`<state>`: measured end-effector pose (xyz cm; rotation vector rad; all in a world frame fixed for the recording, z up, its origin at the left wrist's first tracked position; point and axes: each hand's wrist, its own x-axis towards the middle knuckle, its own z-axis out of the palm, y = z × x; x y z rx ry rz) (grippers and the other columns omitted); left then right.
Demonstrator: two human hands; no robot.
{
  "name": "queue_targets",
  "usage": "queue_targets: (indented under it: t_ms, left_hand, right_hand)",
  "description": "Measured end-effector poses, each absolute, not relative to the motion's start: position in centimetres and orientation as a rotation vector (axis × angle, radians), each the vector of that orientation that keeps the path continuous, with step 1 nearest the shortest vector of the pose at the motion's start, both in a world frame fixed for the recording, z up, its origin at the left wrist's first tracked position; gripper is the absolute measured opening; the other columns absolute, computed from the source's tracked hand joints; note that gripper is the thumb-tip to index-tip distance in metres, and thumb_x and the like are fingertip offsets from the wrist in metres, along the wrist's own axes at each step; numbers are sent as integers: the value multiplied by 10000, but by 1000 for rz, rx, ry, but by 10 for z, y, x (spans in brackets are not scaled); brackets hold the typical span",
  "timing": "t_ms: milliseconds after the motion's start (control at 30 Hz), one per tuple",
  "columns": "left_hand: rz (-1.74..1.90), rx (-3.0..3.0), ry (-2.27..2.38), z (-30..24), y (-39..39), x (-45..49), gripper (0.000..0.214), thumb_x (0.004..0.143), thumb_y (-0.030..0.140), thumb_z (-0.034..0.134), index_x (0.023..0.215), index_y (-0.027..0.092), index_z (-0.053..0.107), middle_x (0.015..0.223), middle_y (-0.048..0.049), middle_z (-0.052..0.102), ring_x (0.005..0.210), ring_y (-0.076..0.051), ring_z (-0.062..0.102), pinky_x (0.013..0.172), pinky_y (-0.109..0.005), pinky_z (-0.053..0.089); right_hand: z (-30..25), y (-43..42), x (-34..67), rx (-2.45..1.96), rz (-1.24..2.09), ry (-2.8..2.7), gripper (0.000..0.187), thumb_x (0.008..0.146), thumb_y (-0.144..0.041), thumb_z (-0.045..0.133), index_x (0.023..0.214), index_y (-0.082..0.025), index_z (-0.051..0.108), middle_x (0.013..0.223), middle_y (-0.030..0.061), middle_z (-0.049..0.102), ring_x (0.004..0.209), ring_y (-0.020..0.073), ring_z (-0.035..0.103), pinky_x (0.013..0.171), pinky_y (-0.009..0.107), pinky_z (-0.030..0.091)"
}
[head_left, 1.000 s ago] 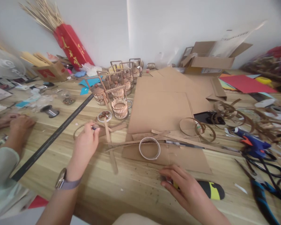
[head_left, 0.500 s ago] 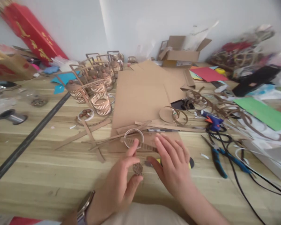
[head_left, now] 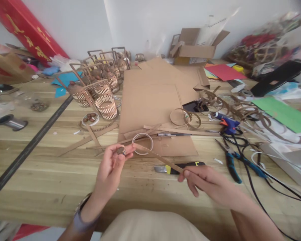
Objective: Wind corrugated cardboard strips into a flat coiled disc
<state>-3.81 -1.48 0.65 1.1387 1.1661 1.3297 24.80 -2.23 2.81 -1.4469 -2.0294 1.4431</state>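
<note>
Right fingers (head_left: 188, 173) hide strip (head_left: 160, 157) end; red box (head_left: 28, 30) cropped.

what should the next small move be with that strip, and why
Perhaps bring the thin brown strip against the small round piece: the right hand holds the strip near one end, and its other end lies by the left hand, which holds the piece.

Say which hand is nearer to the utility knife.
Right. The right hand, pinching a brown strip, is close beside the utility knife, on its near side; the left hand, holding a small round piece, is off to its left.
</note>
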Motion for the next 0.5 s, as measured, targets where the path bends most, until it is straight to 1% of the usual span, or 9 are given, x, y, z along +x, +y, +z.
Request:
queue_targets:
  t_ms: [67,133,167,200,267,333,400,500]
  left_hand:
    - [1237,1077,1113,7,-16,-36,362,899,525,636,1056,212,544,1135,-133,751,946,-265,742,761,-389,613]
    - [1200,990,1007,7,-17,-33,330,883,497,677,1021,215,575,1203,-128,728,828,-206,732,636,-297,587]
    - [1196,940,941,7,-17,-31,313,877,480,695,998,212,588,1223,-126,721,774,-175,718,601,-261,566]
    - [1188,889,875,6,-17,-30,301,872,466,709,980,208,598,1201,-124,733,724,-149,701,578,-233,547]
    - [1144,796,759,6,-17,-30,298,864,460,723,966,204,608,1043,-116,783,658,-127,676,537,-190,520]
    - [1098,728,655,5,-17,-32,282,873,459,711,981,216,616,860,-84,796,600,-123,659,467,-148,487]
    - [1067,694,528,6,-19,-34,239,914,450,657,1019,238,622,776,-45,781,505,-106,631,390,-117,440]
    - [1022,698,358,7,-21,-36,205,973,437,559,1078,269,613,758,-11,759,373,-77,569,342,-116,408]
  right_hand:
    - [29,-23,257,-1394,1697,-1891,583,971,-649,348,825,-186,670,490,-22,553,468,124,475,512,245,382]
    - [28,-24,261,-1342,1838,-1784,581,944,-670,404,810,-170,668,478,-30,515,464,116,456,505,245,355]
    - [27,-24,262,-1322,1879,-1743,574,935,-670,427,807,-164,668,481,-33,504,464,112,450,503,244,343]
    - [26,-24,262,-1307,1908,-1707,567,928,-668,445,808,-160,669,485,-37,495,463,108,443,503,244,334]
    - [24,-25,262,-1289,1948,-1658,561,918,-665,464,797,-157,668,485,-42,476,455,103,424,498,244,316]
    - [23,-24,262,-1287,1969,-1647,556,908,-664,476,773,-159,668,476,-44,458,447,102,405,487,246,300]
    - [22,-24,262,-1287,1984,-1660,547,903,-654,487,740,-163,665,465,-45,449,439,101,392,480,246,293]
    - [20,-24,266,-1269,2003,-1679,530,909,-620,492,696,-163,657,448,-49,436,421,94,385,469,239,301]
